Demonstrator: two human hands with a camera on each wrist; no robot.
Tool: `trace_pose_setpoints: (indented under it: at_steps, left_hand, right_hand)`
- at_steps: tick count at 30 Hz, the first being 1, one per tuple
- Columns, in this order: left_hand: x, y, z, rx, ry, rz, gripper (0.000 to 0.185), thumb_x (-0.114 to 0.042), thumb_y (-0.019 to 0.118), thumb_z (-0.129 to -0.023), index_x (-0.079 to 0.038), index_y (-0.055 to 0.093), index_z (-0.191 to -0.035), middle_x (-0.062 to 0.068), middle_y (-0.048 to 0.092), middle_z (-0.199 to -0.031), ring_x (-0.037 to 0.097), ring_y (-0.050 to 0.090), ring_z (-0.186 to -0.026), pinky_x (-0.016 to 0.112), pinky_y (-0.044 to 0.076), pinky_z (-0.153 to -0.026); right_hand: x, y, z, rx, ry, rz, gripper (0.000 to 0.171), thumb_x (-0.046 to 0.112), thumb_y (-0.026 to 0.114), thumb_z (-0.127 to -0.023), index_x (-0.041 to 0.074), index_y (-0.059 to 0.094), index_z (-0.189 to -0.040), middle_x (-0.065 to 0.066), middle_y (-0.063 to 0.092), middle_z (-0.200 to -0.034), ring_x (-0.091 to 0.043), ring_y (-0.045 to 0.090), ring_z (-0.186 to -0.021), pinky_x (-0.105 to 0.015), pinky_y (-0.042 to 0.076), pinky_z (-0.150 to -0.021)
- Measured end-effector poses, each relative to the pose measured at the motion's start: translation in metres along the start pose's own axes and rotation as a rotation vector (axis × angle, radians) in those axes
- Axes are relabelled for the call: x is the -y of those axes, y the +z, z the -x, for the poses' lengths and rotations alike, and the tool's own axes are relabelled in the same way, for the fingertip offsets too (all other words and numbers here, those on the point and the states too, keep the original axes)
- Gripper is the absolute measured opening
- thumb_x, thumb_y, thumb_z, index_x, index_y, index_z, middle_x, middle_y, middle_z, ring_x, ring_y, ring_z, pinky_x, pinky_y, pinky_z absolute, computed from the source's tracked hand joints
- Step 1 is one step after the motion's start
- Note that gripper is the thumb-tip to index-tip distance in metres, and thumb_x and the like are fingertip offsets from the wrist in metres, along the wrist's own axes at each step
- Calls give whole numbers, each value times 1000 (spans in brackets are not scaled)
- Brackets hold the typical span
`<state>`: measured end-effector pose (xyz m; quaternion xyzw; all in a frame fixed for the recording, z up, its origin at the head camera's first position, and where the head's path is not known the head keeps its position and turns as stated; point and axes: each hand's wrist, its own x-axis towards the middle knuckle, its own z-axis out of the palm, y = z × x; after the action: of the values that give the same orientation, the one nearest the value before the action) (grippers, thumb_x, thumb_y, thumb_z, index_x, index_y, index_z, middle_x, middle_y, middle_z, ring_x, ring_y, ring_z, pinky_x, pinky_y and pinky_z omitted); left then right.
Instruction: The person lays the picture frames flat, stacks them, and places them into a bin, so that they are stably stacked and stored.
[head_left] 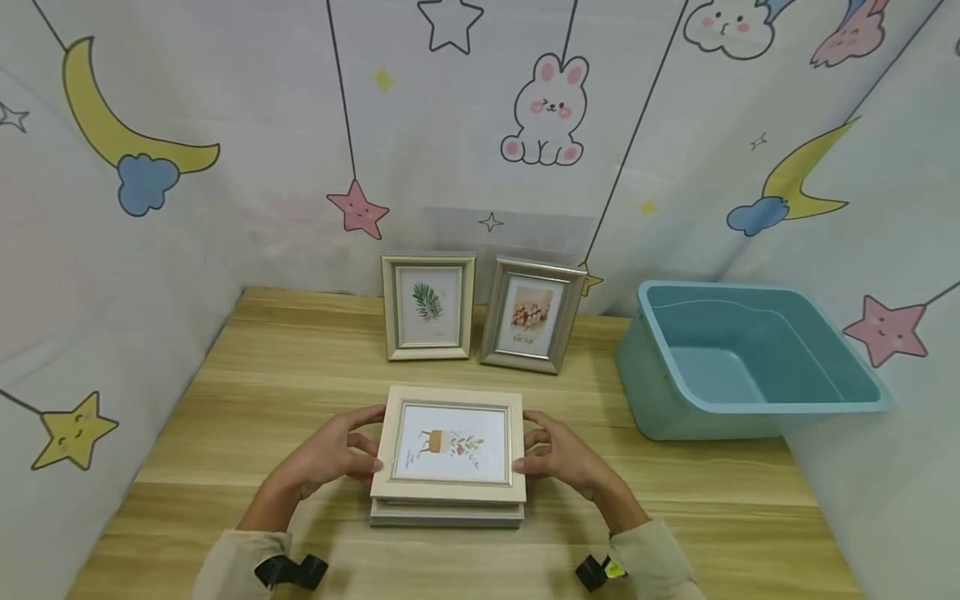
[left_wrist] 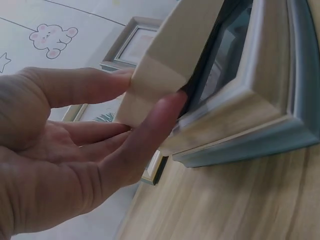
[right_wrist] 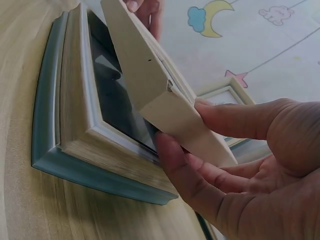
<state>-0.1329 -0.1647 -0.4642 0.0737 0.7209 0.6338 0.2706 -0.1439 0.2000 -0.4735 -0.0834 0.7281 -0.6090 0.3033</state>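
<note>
Both hands hold a cream picture frame (head_left: 450,462) with a potted-flower print, turned sideways. My left hand (head_left: 330,454) pinches its left side and my right hand (head_left: 562,458) pinches its right side, fingers at the far side and thumbs toward the near corners. Beneath it lies a stack: a wood-toned frame (left_wrist: 260,112) with dark glass, and a blue-grey frame (right_wrist: 95,177) at the bottom on the table. In the wrist views the cream frame is tilted, with a gap between it and the wood-toned frame. The cream frame hides most of the stack from above.
Behind the stack stand two upright frames, one with a leaf print (head_left: 429,350) and one with a flower print (head_left: 531,360), near the patterned cloth backdrop (head_left: 450,125). A blue-green plastic tub (head_left: 652,400) stands at the right on the wooden table (head_left: 300,350).
</note>
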Motion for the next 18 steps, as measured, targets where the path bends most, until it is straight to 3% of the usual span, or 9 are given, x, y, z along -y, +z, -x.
trace_pose_setpoints:
  at_steps: [3, 8, 13, 18]
  left_hand:
    - [0, 5, 4, -25, -19, -14, 85, 13, 68, -82, 13, 20, -152, 34, 33, -149, 19, 61, -87, 38, 61, -67]
    - [-3, 16, 7, -92, -37, -64, 84, 16, 68, -79, 13, 25, -151, 34, 39, -147, 22, 63, -90, 38, 61, -66]
    - [-6, 22, 9, -148, -70, -131, 81, 17, 68, -78, 15, 29, -149, 31, 61, -116, 22, 66, -88, 39, 61, -65]
    - [-6, 25, 9, -173, -83, -154, 81, 17, 68, -78, 15, 29, -149, 26, 66, -98, 22, 67, -82, 41, 61, -64]
  right_hand:
    - [-1, 4, -1, -14, 9, 25, 87, 4, 75, -87, -11, 19, -153, -11, 54, -101, -15, 65, -83, -42, 61, -77]
    - [1, 8, -3, -38, 2, 81, 84, 4, 77, -86, -11, 26, -150, -14, 55, -99, -16, 64, -79, -44, 61, -73]
    - [2, 11, -5, -58, -3, 134, 77, 3, 77, -85, -10, 34, -147, -16, 62, -93, -16, 65, -74, -46, 62, -68]
    - [2, 15, -5, -78, -12, 176, 71, 1, 78, -83, -9, 41, -144, -15, 64, -88, -16, 66, -71, -50, 61, -65]
